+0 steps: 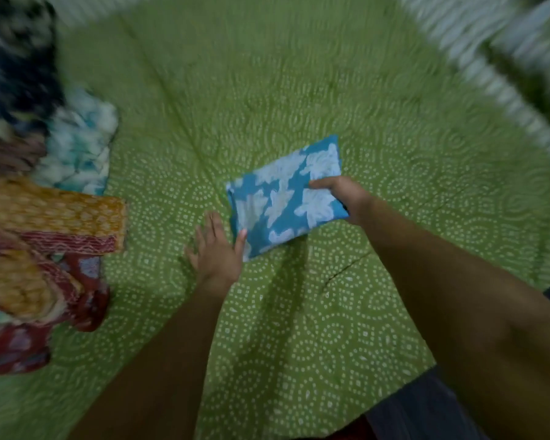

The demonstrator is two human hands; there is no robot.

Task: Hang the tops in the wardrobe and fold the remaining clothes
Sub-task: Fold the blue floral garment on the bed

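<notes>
Folded garment: a blue cloth with white leaf print (pixel 285 198), folded into a compact rectangle, near the middle of the green dotted bedsheet (pixel 299 90), tilted with its far corner toward 1 o'clock.
Right hand: the right hand (pixel 343 200) grips the garment's 3 o'clock edge, thumb on top and fingers curled beneath.
Left hand: the left hand (pixel 218 247) lies flat on the sheet at the garment's 7 o'clock corner, fingers straight and spread, thumb touching the cloth's edge.
Pile: at 9 o'clock, well apart, an orange printed cloth (pixel 58 211) folded over red patterned clothes (pixel 45 312).
Beyond pile: a pale blue-white tie-dye cloth (pixel 80 144) at 10 o'clock, blurred.
</notes>
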